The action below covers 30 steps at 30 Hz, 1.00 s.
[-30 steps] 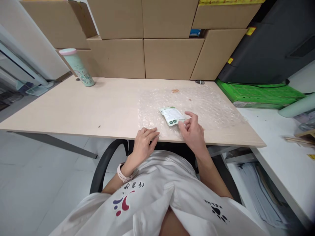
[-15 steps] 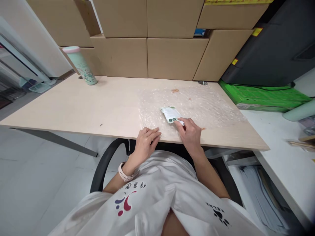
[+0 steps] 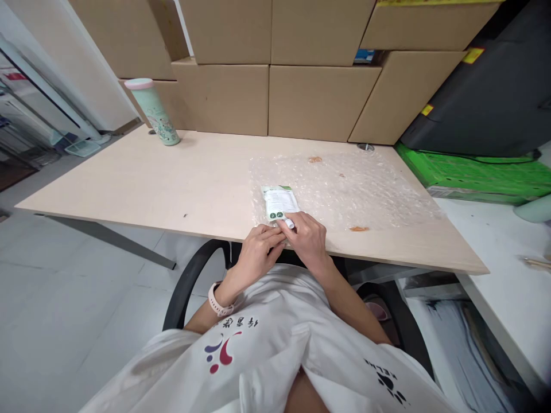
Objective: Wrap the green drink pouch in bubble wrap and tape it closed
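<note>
A small white packet (image 3: 280, 201) with green markings and printed text lies over the bubble wrap (image 3: 344, 183), near the table's front edge. My right hand (image 3: 307, 240) is closed on the packet's lower right corner, where a white rolled or tube-like end (image 3: 288, 223) shows by the fingers. Just left of it, my left hand (image 3: 259, 249) rests at the table edge, fingers stretched out and close together, its fingertips meeting the right hand's below the packet. A pale pink band (image 3: 218, 301) circles my left wrist.
Cardboard boxes (image 3: 318, 103) line the back of the wooden table (image 3: 206, 178). A mint tumbler (image 3: 157, 115) with a pink lid stands back left. At right are a green carton (image 3: 482, 172), a dark case (image 3: 486, 103) and a white side desk (image 3: 499, 246).
My right hand has moved left with the packet, which now sits straighter and closer to my left hand. The left hand has stayed nearly in place. The view has shifted slightly.
</note>
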Motion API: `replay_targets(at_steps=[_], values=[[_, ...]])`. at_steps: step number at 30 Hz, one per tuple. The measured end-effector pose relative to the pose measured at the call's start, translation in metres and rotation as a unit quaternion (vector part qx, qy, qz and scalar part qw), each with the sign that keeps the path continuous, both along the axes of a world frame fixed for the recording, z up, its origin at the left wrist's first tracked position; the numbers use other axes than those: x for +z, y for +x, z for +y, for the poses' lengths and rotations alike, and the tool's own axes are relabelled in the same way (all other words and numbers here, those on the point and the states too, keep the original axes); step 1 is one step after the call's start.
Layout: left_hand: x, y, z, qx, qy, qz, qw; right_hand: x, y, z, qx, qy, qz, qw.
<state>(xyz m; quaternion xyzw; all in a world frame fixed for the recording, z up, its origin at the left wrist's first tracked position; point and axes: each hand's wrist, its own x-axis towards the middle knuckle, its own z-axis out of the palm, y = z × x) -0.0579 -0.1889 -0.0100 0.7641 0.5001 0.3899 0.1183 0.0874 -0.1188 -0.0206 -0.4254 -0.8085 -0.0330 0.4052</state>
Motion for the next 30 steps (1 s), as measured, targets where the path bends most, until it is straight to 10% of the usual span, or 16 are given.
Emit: replay_targets(at_steps=[9, 30], values=[[0.009, -0.035, 0.004, 0.236, -0.06, -0.318, 0.916, -0.003, 0.013, -0.008, 0.064, 0.008, 0.002, 0.998], [0.03, -0.028, 0.001, 0.096, -0.243, -0.636, 0.727, -0.001, 0.015, -0.023, 0.077, -0.049, -0.004, 0.996]])
